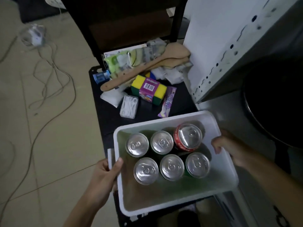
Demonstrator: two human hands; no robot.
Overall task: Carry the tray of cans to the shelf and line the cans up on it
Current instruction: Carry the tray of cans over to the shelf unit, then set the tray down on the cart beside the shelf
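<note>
A white plastic tray [164, 208] is held level in front of me over a low black surface. Several upright cans stand in it in two rows, silver tops up; the back right one is a red can [188, 138], and the others, such as the front left can [146, 171], show green sides. My left hand [105, 177] grips the tray's left rim and handle. My right hand [229, 148] curls over its right rim.
The black surface [106, 115] holds a sponge pack [148, 90], wooden spatulas [147, 68], a purple wrapper [168, 102] and small packets. White perforated shelf panel [221, 46] stands at right, beside a dark round pan [275, 99]. Cables [54, 82] trail over the tiled floor at left.
</note>
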